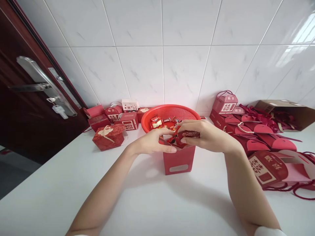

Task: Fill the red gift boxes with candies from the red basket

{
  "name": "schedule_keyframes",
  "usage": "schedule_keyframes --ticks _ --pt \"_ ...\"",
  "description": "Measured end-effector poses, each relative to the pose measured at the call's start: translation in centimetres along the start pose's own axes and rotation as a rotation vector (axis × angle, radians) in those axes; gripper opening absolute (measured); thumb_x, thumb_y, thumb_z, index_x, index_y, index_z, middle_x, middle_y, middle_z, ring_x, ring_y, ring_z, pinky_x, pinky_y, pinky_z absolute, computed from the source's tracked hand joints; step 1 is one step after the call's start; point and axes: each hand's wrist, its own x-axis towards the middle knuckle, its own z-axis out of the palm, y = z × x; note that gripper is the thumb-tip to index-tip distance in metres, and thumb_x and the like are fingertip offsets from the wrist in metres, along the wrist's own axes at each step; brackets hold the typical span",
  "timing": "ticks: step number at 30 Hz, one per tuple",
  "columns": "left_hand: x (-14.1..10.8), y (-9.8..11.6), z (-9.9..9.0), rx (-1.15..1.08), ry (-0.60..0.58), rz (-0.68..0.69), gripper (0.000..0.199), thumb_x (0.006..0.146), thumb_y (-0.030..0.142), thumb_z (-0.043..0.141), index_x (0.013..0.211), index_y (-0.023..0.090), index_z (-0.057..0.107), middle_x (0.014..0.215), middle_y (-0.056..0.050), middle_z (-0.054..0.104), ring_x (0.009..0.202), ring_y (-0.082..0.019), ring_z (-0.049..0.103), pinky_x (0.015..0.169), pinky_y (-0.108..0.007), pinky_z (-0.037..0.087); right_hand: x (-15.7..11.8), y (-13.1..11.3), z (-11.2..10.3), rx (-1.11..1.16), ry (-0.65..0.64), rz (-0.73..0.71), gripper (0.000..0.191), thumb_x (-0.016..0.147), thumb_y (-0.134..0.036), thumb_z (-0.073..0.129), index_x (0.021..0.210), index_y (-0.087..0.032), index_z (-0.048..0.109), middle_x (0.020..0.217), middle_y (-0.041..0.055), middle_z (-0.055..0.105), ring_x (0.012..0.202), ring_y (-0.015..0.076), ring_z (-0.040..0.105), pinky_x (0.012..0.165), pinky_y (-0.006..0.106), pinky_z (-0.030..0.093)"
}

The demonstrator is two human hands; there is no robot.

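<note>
A tall red paper box stands upright on the white table, its top unfolded. My left hand grips its upper left edge, thumb in front and fingers behind. Over the mouth, my right hand pinches a red-wrapped candy packet between thumb and fingers. More red wrapping shows between the two hands, at the box's opening; my fingers partly cover it. Just behind stands a red plastic basket with several wrapped candies in it.
At the left stand several red gift boxes near a dark door. Flat and folded red boxes are piled at the right, with a corded box in front. Behind them lies a brown carton. A tiled wall closes the back.
</note>
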Motion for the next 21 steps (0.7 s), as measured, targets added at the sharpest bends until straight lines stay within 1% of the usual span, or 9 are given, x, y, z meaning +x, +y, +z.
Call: schedule_keyframes --ticks 3,6,9,14,16,19,21 --pt "0.1 -0.3 0.0 0.009 0.004 0.000 0.056 0.074 0.034 0.080 0.128 0.023 0.067 0.125 -0.005 0.069 0.115 -0.027 0.063 0.100 -0.035 0.047 0.1 -0.2 0.3 -0.005 -0.044 0.013 0.019 0.085 -0.010 0.058 0.092 -0.022 0.072 0.089 0.0015 0.072 0.072 0.0148 0.062 0.062 0.025 0.044" --pt "0.1 -0.4 0.0 -0.018 -0.017 -0.017 0.059 0.075 0.035 0.080 0.131 0.022 0.065 0.125 -0.005 0.069 0.114 -0.026 0.064 0.100 -0.035 0.048 0.3 -0.3 0.5 -0.044 -0.071 0.016 0.016 0.084 -0.009 0.060 0.084 -0.020 0.071 0.087 0.0025 0.069 0.073 0.0151 0.060 0.064 0.026 0.043" --pt "0.1 -0.3 -0.1 -0.043 -0.041 -0.019 0.059 0.077 0.037 0.079 0.132 0.021 0.064 0.122 -0.006 0.071 0.108 -0.025 0.066 0.096 -0.034 0.051 0.5 -0.6 0.8 -0.106 -0.072 0.039 0.014 0.085 -0.008 0.061 0.080 -0.018 0.069 0.088 0.0040 0.066 0.076 0.0153 0.058 0.066 0.026 0.040" --pt "0.0 -0.4 -0.1 -0.008 -0.056 -0.050 0.064 0.077 0.041 0.079 0.135 0.022 0.062 0.119 -0.005 0.072 0.098 -0.024 0.070 0.088 -0.035 0.055 0.7 -0.8 1.2 -0.155 -0.157 0.109 0.012 0.085 -0.011 0.064 0.074 -0.016 0.063 0.083 0.0029 0.059 0.073 0.0139 0.052 0.063 0.026 0.035" --pt "0.0 -0.5 -0.2 0.008 -0.043 -0.066 0.067 0.076 0.043 0.080 0.137 0.022 0.060 0.116 -0.005 0.073 0.101 -0.026 0.070 0.090 -0.035 0.055 0.7 -0.5 1.1 -0.132 -0.182 0.103 0.015 0.087 -0.015 0.062 0.072 -0.017 0.061 0.081 0.0024 0.058 0.072 0.0137 0.051 0.064 0.026 0.035" --pt "0.0 -0.5 -0.1 0.034 -0.015 -0.061 0.068 0.076 0.042 0.080 0.137 0.022 0.060 0.114 -0.004 0.075 0.113 -0.028 0.067 0.097 -0.036 0.052 0.7 0.0 0.8 -0.070 -0.215 0.083 0.022 0.094 -0.020 0.056 0.073 -0.017 0.063 0.080 0.0024 0.059 0.071 0.0135 0.051 0.067 0.027 0.036" --pt "0.0 -0.5 -0.1 0.036 -0.022 -0.040 0.066 0.076 0.042 0.080 0.136 0.022 0.061 0.115 -0.005 0.075 0.118 -0.028 0.064 0.101 -0.037 0.050 0.9 0.2 0.8 -0.054 -0.207 0.088 0.020 0.094 -0.020 0.056 0.077 -0.017 0.065 0.079 0.0024 0.061 0.070 0.0136 0.052 0.066 0.027 0.036"
